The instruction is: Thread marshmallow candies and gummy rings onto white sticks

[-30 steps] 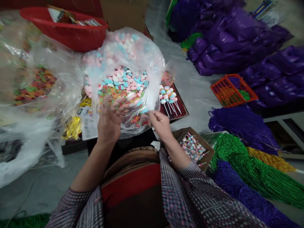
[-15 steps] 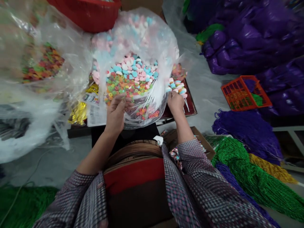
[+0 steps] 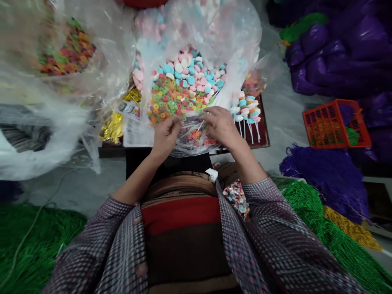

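Note:
A big clear plastic bag [image 3: 214, 28] lies open on the table, with pink, blue and white candies [image 3: 196, 73] behind ring-shaped candies [image 3: 171, 98]. My left hand [image 3: 167, 134] is at the near edge of the rings, its fingers pinched together; what they hold is too small to name. Over the bag's front right, my right hand [image 3: 220, 124] reaches toward the white sticks, most of which it hides, its fingers bent and slightly apart. Finished candy sticks [image 3: 248, 108] lie to its right, their white ends pointing toward me.
Another bag of ring candies [image 3: 73, 53] is at the left, near gold ties [image 3: 112, 127]. An orange basket [image 3: 337, 122] and purple bags [image 3: 337, 53] are at the right. Green strands [image 3: 33, 241] lie at the lower left. A red basin [image 3: 145, 2] shows at the top.
My right hand has left the candy sticks and moved left over the bag, near my left hand. The view has shifted, so the table sits further right and higher.

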Demonstrator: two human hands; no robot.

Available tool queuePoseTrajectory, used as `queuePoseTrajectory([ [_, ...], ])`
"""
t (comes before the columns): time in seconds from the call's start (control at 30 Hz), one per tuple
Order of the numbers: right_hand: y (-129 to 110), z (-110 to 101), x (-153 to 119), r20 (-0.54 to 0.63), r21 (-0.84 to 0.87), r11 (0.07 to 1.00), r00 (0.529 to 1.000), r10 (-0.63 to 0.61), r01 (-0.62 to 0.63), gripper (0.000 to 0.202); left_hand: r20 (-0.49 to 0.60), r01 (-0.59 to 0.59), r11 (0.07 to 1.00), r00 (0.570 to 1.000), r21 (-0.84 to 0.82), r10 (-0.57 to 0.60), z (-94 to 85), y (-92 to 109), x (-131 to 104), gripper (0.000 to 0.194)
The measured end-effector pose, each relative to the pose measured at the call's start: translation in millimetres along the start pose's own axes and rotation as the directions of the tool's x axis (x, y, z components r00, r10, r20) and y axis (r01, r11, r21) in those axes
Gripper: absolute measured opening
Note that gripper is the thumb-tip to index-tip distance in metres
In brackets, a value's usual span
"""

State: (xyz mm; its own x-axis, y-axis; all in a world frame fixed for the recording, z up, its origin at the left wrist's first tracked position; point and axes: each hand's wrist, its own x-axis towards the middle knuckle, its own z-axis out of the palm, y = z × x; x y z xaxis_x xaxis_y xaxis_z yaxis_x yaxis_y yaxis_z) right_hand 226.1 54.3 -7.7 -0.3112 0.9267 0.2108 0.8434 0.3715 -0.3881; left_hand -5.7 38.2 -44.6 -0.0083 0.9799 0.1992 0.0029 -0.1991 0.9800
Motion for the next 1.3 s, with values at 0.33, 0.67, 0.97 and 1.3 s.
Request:
queuePoseTrajectory([
  [0.33, -10.8, -4.8, -9.4, -0.173, 0.331, 0.943, 0.985, 0.025, 0.034, 0.014, 0.046, -0.060, 0.995, 0.997, 0.083, 0.056, -1.9, -7.0, 1.6, 0.019],
  [0.67, -57.7, -8.9, -16.4, -0.223, 0.942, 0.336, 0.729, 0.647, -0.010, 0.020, 0.132, 0.104, 0.959, 0.989, -0.263, -0.071, 10.5, 35.7, -7.1, 0.037],
  [0.97, -40.8, 23.0, -37.6, -0.116, 0.959, 0.274, 0.791, 0.601, -0.067, 0.033, 0.087, 0.106, 0.948, 0.993, -0.301, -0.084, 9.7, 48.2, -11.9, 0.036],
  [1.3, -39.5, 1.0, -46.7, -0.196, 0.967, 0.255, 0.681, 0.706, 0.014, 0.022, 0.036, 0.074, 0.931, 0.997, -0.358, -0.065, 9.9, 45.4, -11.0, 0.038],
])
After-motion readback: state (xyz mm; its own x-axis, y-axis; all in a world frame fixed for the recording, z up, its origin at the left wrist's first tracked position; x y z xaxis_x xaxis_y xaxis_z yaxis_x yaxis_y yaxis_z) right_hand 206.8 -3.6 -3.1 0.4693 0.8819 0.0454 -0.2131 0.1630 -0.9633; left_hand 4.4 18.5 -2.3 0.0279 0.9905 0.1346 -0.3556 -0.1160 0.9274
